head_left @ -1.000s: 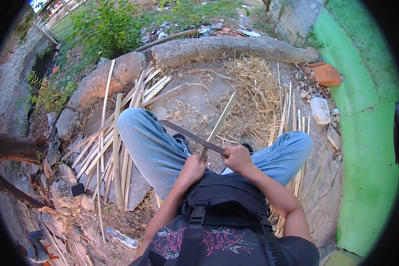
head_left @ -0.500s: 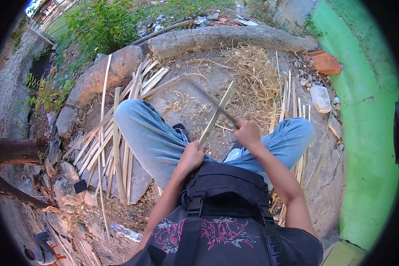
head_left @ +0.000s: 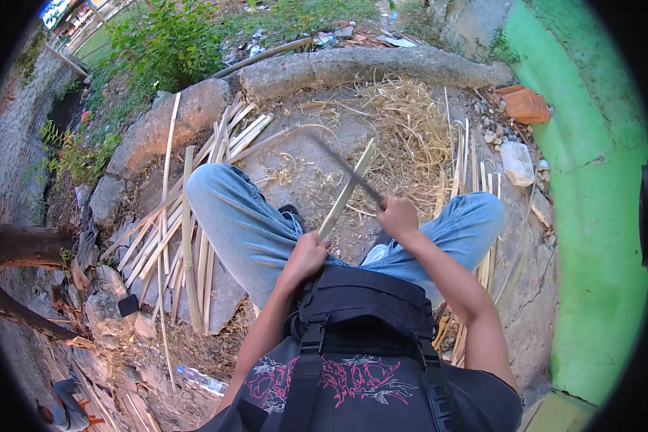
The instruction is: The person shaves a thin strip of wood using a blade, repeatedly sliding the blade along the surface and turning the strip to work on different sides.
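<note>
Pink lettering (head_left: 347, 376) on your dark shirt (head_left: 371, 416), no words legible
Nearer your body than your left hand (head_left: 309, 253) and right hand (head_left: 398, 216), the jagged letters, crossed by a black strap (head_left: 307, 369), are too stylised to read. Left of your left hand and closer to you, any print on the clear bottle (head_left: 201, 380) is too small.

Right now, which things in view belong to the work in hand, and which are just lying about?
Work in hand:
pale strip in the left hand
dark blade in the right hand
likely loose strips, curled shavings

Apparently lying about:
clear bottle
orange object
black object
</note>
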Demonstrator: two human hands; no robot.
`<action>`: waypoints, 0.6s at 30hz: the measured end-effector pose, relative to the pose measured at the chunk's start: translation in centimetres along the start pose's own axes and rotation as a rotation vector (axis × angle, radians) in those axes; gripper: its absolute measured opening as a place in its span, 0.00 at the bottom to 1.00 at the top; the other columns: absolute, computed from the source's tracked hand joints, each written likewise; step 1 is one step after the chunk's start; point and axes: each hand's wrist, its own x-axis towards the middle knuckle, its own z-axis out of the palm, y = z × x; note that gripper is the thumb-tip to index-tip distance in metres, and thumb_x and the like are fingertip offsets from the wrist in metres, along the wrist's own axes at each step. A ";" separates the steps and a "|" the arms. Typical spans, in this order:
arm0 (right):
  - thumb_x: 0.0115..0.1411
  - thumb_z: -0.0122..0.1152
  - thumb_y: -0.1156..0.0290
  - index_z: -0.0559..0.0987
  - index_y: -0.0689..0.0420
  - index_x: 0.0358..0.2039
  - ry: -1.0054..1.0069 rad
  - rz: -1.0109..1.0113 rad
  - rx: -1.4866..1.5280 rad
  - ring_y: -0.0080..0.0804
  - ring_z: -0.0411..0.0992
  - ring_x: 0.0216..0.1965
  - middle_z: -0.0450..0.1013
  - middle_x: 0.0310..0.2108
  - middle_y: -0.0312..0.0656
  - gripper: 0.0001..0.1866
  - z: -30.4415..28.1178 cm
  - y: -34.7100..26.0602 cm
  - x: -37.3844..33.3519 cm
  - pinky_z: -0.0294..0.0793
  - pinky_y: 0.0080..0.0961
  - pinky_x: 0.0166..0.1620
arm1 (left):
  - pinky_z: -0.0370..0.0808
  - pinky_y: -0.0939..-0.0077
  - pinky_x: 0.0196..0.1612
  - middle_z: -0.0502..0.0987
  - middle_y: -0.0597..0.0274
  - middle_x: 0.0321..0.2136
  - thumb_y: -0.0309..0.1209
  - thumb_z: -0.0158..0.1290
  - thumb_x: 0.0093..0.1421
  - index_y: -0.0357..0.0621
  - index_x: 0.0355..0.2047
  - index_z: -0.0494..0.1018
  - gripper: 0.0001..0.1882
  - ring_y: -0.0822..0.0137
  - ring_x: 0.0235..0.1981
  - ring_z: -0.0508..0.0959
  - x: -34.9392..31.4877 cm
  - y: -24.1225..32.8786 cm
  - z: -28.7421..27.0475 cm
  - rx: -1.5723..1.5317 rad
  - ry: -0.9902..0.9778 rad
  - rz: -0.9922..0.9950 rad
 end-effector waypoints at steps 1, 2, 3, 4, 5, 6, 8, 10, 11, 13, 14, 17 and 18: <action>0.48 0.62 0.63 0.82 0.59 0.28 -0.053 -0.106 -0.094 0.53 0.77 0.31 0.77 0.26 0.56 0.13 0.0 0.4 -0.3 0.76 0.44 0.39 | 0.65 0.71 0.31 0.65 0.69 0.19 0.33 0.46 0.66 0.33 0.28 0.69 0.14 0.74 0.25 0.63 -0.3 0.2 -0.1 -0.006 0.006 0.006; 0.48 0.62 0.63 0.82 0.59 0.28 -0.056 -0.108 -0.093 0.53 0.77 0.31 0.77 0.26 0.56 0.13 0.2 1.4 0.8 0.76 0.44 0.39 | 0.65 0.71 0.31 0.65 0.70 0.19 0.33 0.45 0.66 0.33 0.28 0.69 0.14 0.74 0.25 0.63 -0.8 0.5 -0.3 -0.013 0.013 0.012; 0.48 0.62 0.63 0.81 0.59 0.27 0.040 0.088 0.011 0.54 0.77 0.30 0.76 0.24 0.56 0.12 0.7 2.8 2.9 0.76 0.45 0.37 | 0.65 0.71 0.31 0.65 0.70 0.19 0.33 0.45 0.66 0.33 0.28 0.69 0.14 0.74 0.25 0.63 -1.6 1.0 -0.5 -0.011 0.016 0.006; 0.47 0.61 0.64 0.80 0.59 0.25 0.138 0.278 0.111 0.54 0.76 0.28 0.75 0.22 0.56 0.11 1.3 4.8 5.1 0.75 0.45 0.36 | 0.64 0.72 0.30 0.65 0.71 0.19 0.33 0.46 0.66 0.34 0.28 0.69 0.14 0.75 0.25 0.63 -2.3 1.7 -0.6 -0.030 0.019 0.004; 0.48 0.61 0.65 0.77 0.59 0.22 0.162 0.334 0.103 0.49 0.75 0.23 0.74 0.19 0.52 0.09 2.0 8.9 6.8 0.74 0.43 0.30 | 0.64 0.73 0.30 0.65 0.71 0.19 0.33 0.46 0.66 0.34 0.28 0.69 0.14 0.75 0.25 0.63 -2.3 2.3 -0.7 -0.044 0.016 0.010; 0.49 0.60 0.66 0.75 0.59 0.20 0.188 0.396 0.098 0.44 0.73 0.17 0.72 0.15 0.48 0.09 2.9 12.6 7.9 0.72 0.40 0.25 | 0.64 0.73 0.30 0.65 0.71 0.19 0.33 0.46 0.66 0.34 0.28 0.69 0.14 0.75 0.25 0.63 -2.0 2.4 -0.8 -0.037 0.011 0.018; 0.50 0.60 0.67 0.72 0.56 0.18 0.203 0.638 0.474 0.37 0.68 0.13 0.68 0.13 0.43 0.09 4.6 15.0 8.6 0.67 0.35 0.20 | 0.67 0.66 0.32 0.68 0.58 0.18 0.33 0.47 0.64 0.31 0.28 0.68 0.14 0.69 0.25 0.67 -1.3 1.6 -0.9 -0.124 0.001 0.076; 0.50 0.60 0.67 0.70 0.54 0.17 0.187 0.845 0.841 0.29 0.63 0.09 0.65 0.10 0.37 0.10 3.8 13.0 9.1 0.62 0.31 0.15 | 0.67 0.67 0.30 0.68 0.63 0.18 0.33 0.47 0.65 0.32 0.27 0.68 0.15 0.70 0.24 0.66 -0.3 -0.1 -0.5 -0.143 0.044 0.036; 0.51 0.60 0.67 0.69 0.55 0.17 0.184 0.816 0.935 0.26 0.60 0.09 0.63 0.11 0.35 0.11 3.1 10.8 8.7 0.57 0.29 0.13 | 0.66 0.68 0.29 0.67 0.65 0.18 0.34 0.47 0.65 0.33 0.27 0.69 0.15 0.72 0.23 0.66 0.0 -0.1 -0.8 -0.170 0.039 0.035; 0.54 0.62 0.65 0.65 0.51 0.16 0.156 0.650 1.133 0.20 0.55 0.06 0.59 0.10 0.30 0.15 0.9 7.7 6.0 0.50 0.23 0.10 | 0.65 0.70 0.27 0.66 0.71 0.18 0.35 0.48 0.65 0.34 0.27 0.69 0.15 0.75 0.22 0.64 -0.9 0.4 -1.3 -0.209 0.001 0.021; 0.54 0.62 0.65 0.65 0.51 0.16 0.148 0.657 1.126 0.20 0.55 0.06 0.59 0.10 0.30 0.15 0.2 6.5 4.6 0.50 0.23 0.10 | 0.65 0.70 0.27 0.66 0.71 0.18 0.35 0.48 0.65 0.34 0.27 0.69 0.15 0.75 0.22 0.64 -1.1 0.2 -1.3 -0.215 -0.002 0.010; 0.57 0.64 0.58 0.67 0.51 0.17 0.048 0.484 1.119 0.15 0.53 0.07 0.56 0.09 0.26 0.19 -1.1 2.7 2.2 0.46 0.20 0.10 | 0.59 0.79 0.19 0.63 0.76 0.17 0.37 0.46 0.67 0.39 0.31 0.73 0.14 0.80 0.17 0.60 -0.3 0.2 -1.8 -0.239 -0.063 0.019; 0.57 0.64 0.58 0.67 0.51 0.17 0.041 0.489 1.115 0.15 0.53 0.07 0.56 0.09 0.26 0.19 -1.4 1.4 1.7 0.46 0.20 0.10 | 0.59 0.80 0.19 0.63 0.75 0.16 0.37 0.46 0.68 0.39 0.32 0.73 0.14 0.80 0.17 0.60 -0.2 0.2 -1.9 -0.280 -0.132 0.004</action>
